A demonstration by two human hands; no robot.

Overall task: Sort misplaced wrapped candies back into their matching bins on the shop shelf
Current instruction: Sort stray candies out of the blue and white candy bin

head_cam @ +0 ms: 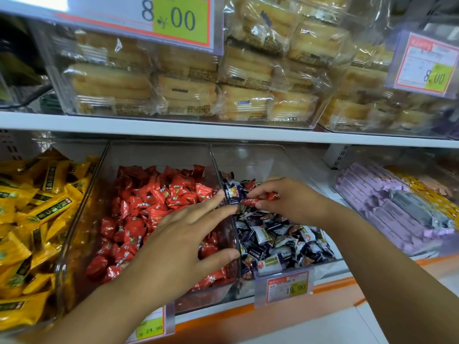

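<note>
Two clear bins sit side by side on the lower shelf. The left bin [82, 214] holds red wrapped candies [139, 207]. The right bin [250, 157] holds navy-and-white wrapped candies [278, 242], with a stray red one [249, 185] lying among them near the back. My right hand [295, 199] hovers over the navy bin and pinches red wrapped candies [260, 199] between thumb and fingers. My left hand [181, 242] is spread flat with straight fingers over the red candies, its fingertips reaching the divider wall between the two bins.
A bin of yellow packets [32, 219] stands to the left, and a bin of lilac bars [387, 209] to the right. Price tags [288, 286] hang off the shelf's orange front edge. The shelf above carries clear boxes of packaged cakes [188, 78].
</note>
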